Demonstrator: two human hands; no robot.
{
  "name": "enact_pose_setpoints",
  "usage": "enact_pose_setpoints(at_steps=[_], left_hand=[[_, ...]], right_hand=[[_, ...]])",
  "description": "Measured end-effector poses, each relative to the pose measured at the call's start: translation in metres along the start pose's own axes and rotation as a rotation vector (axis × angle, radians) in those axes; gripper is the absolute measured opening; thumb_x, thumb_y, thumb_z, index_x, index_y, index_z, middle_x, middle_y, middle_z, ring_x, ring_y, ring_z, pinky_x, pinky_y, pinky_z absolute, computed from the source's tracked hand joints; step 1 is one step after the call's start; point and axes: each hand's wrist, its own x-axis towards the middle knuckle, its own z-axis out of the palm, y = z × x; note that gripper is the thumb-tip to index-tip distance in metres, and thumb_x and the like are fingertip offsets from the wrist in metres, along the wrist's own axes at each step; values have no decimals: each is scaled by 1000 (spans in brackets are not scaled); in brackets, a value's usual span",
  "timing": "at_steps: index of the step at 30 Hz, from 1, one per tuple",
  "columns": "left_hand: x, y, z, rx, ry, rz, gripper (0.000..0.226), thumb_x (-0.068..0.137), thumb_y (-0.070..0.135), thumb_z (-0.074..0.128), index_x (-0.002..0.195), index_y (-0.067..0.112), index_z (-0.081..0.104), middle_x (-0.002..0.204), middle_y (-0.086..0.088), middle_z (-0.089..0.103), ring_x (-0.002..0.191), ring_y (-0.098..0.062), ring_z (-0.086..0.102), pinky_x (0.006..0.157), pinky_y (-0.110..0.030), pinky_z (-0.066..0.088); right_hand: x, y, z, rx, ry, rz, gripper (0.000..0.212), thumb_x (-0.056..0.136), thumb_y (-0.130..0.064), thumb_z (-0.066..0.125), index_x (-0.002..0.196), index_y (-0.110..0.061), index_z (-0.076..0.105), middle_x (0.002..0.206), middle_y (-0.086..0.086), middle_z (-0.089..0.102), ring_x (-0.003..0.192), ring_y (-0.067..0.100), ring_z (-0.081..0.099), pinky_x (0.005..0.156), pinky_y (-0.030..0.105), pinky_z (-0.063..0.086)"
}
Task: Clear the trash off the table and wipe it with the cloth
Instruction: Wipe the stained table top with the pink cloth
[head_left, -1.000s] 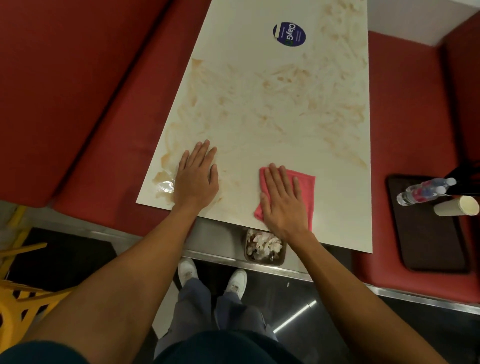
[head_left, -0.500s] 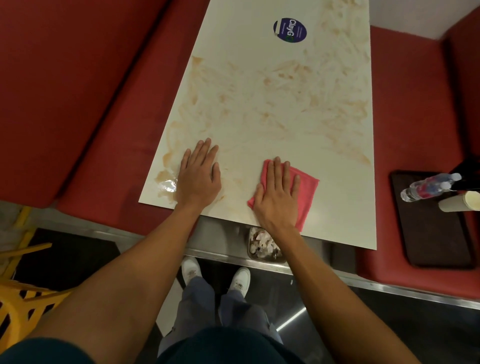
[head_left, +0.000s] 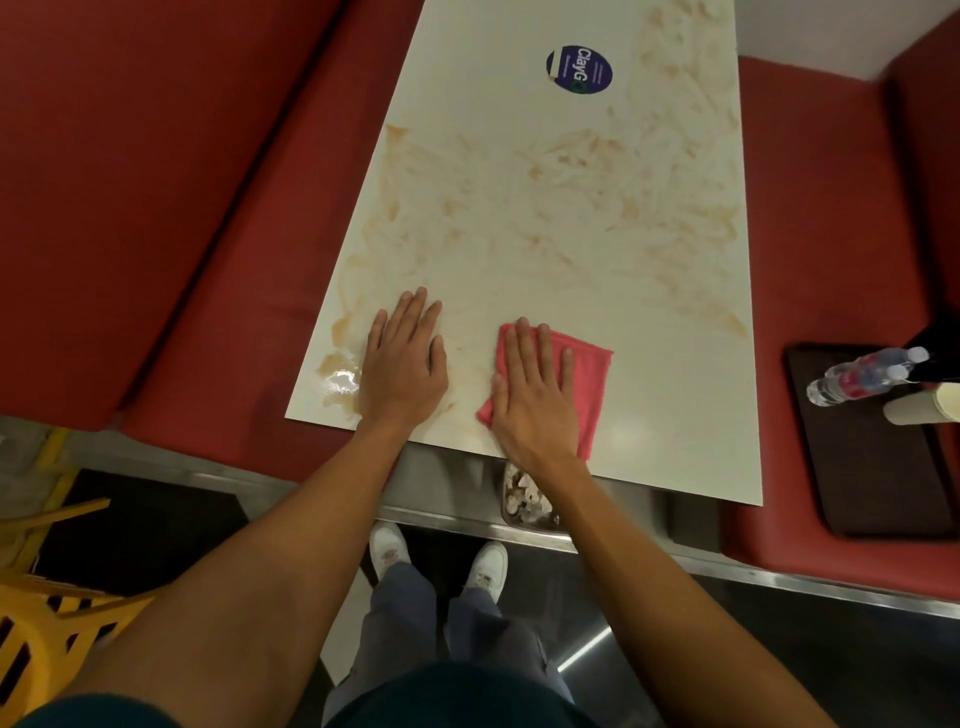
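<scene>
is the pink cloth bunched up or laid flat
Flat. The pink cloth lies as a smooth rectangle on the table, pressed under the right hand, whose fingers are straight.

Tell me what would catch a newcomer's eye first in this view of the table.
The pink cloth stands out most, pressed flat under the right hand close to the near edge of the table. Brown smears cover most of the pale top, with a wet patch at the near left corner beside the flat left hand. A round blue sticker sits at the far end.
</scene>
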Motion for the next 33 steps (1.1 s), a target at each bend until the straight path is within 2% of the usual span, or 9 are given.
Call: enact_pose_setpoints(at_steps=[4, 9, 11, 16, 22, 24, 27, 29, 33], left_hand=[[0, 0, 1, -16, 9, 1, 52, 107, 27, 42, 158, 18, 44, 170, 0, 31, 159, -15, 21, 130, -44, 17], [0, -1, 2, -15, 28, 1, 51, 107, 26, 43, 157, 17, 45, 170, -1, 32, 159, -16, 22, 129, -45, 18], [0, -1, 3, -10, 33, -4, 51, 107, 25, 43, 157, 17, 45, 170, -1, 32, 159, -17, 22, 129, -46, 18], [-1, 0, 2, -3, 25, -12, 52, 108, 25, 41, 159, 17, 43, 171, -1, 30, 160, -16, 20, 130, -46, 16], [0, -1, 2, -10, 29, -28, 52, 107, 25, 42, 158, 16, 44, 171, -2, 30, 160, -16, 20, 130, -46, 16], [0, -1, 2, -1, 26, -25, 52, 107, 25, 40, 158, 16, 43, 171, -2, 30, 160, -16, 20, 130, -46, 16], [0, -3, 2, -1, 17, -23, 52, 108, 25, 39, 159, 16, 42, 171, -1, 29, 160, -15, 18, 130, -46, 16], [0, -3, 2, -7, 12, -25, 52, 108, 25, 39, 159, 16, 42, 171, 0, 28, 160, -15, 17, 130, -46, 15], [0, -3, 3, -7, 18, -33, 52, 108, 26, 39, 159, 17, 42, 171, 1, 28, 160, -14, 17, 130, -46, 16]], right_hand=[[-21, 41, -10, -60, -69, -307, 62, 114, -43, 20, 168, -25, -4, 176, -5, -11, 161, 16, -15, 131, 53, 5], [20, 26, -7, -9, 6, 92, 63, 111, -46, 8, 168, -23, -8, 175, -2, -15, 160, 19, -20, 131, 53, -1], [28, 2, -4, 7, 19, 131, 64, 111, -46, 7, 168, -20, -8, 175, 1, -14, 160, 21, -19, 131, 53, -1], [-7, 24, -9, -37, -64, -303, 62, 114, -42, 21, 168, -24, -5, 176, -4, -13, 161, 17, -15, 131, 53, 4], [38, 10, -6, 28, 12, 146, 63, 111, -46, 8, 167, -23, -9, 175, -2, -17, 160, 20, -21, 131, 53, -2], [46, -7, -4, 32, 8, 113, 63, 111, -45, 8, 167, -22, -10, 175, -1, -17, 160, 21, -21, 130, 53, -3], [27, 6, -6, -16, -36, -197, 62, 113, -43, 16, 168, -24, -5, 176, -3, -12, 161, 18, -17, 131, 53, 1], [14, 30, -10, -47, -62, -278, 61, 114, -43, 16, 168, -27, -4, 176, -5, -11, 161, 16, -16, 131, 53, 4], [42, 28, -11, 6, -6, 18, 62, 111, -46, 9, 168, -27, -8, 175, -6, -15, 160, 17, -20, 131, 52, -1]])
